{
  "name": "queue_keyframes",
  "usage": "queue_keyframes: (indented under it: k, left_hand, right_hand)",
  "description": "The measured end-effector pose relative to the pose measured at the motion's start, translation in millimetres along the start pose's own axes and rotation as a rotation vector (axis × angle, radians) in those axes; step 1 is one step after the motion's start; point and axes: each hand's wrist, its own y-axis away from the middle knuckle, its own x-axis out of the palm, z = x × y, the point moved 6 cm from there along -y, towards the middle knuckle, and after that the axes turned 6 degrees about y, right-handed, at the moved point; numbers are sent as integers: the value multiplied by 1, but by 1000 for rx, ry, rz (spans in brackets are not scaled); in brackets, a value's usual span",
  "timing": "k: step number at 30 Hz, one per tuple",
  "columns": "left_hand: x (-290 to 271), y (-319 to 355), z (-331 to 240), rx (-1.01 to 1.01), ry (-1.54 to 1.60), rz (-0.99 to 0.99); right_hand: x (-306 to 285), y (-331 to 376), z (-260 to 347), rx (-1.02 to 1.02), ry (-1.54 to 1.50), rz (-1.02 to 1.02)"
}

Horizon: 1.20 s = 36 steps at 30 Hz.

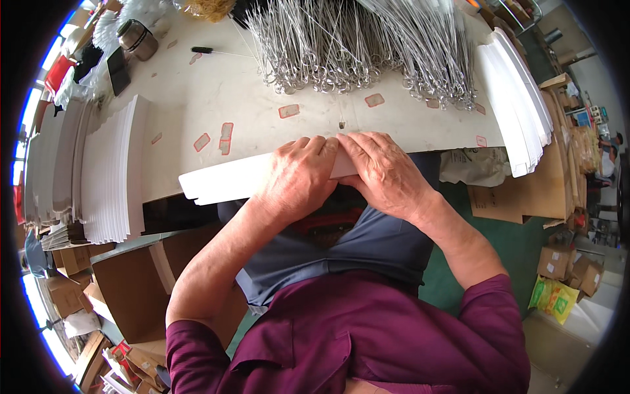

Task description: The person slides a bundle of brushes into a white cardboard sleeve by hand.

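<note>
A long, narrow white cardboard box (pixel 226 178) lies along the table's front edge, its far left end sticking out past my hands. My left hand (pixel 298 172) is closed over its middle, fingers bent across the top. At the right end, my right hand (pixel 380 167) grips the same box, with fingertips and thumb pressed together around it. The two hands meet near the fingertips, hiding the part of the box between them. Beyond them, a large heap of thin wire-handled brushes with looped ends (pixel 321 56) covers the back of the table.
Stacks of white folded cartons stand at left (pixel 115 171) and right (pixel 515 105). A single black-bristled brush (pixel 202 50), a phone (pixel 118 71) and a metal flask (pixel 137 39) lie on the table (pixel 249 85). An open brown carton (pixel 134 289) sits below left.
</note>
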Motion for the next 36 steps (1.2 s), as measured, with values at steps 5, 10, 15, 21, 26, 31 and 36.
queue_keyframes:
  k: [5,10,15,21,26,31,36]
  left_hand:
    - [-11,5,7,2,15,-48]
    - [-16,13,22,-51,9,25]
    - [-11,11,21,-76,40,76]
    - [-32,18,31,-17,-31,-84]
    - [-36,20,58,-96,-64,0]
    - [-26,8,60,-98,-60,-41]
    - [-13,20,59,-54,-29,-182]
  right_hand:
    - [-4,1,-6,-31,27,24]
    - [-7,1,-9,-12,27,38]
    - [5,-8,-1,-42,31,26]
    - [3,-8,-20,-1,38,29]
    - [9,-16,-36,-8,65,39]
    - [20,-17,-49,5,86,3]
    - [25,-9,-44,7,79,-31]
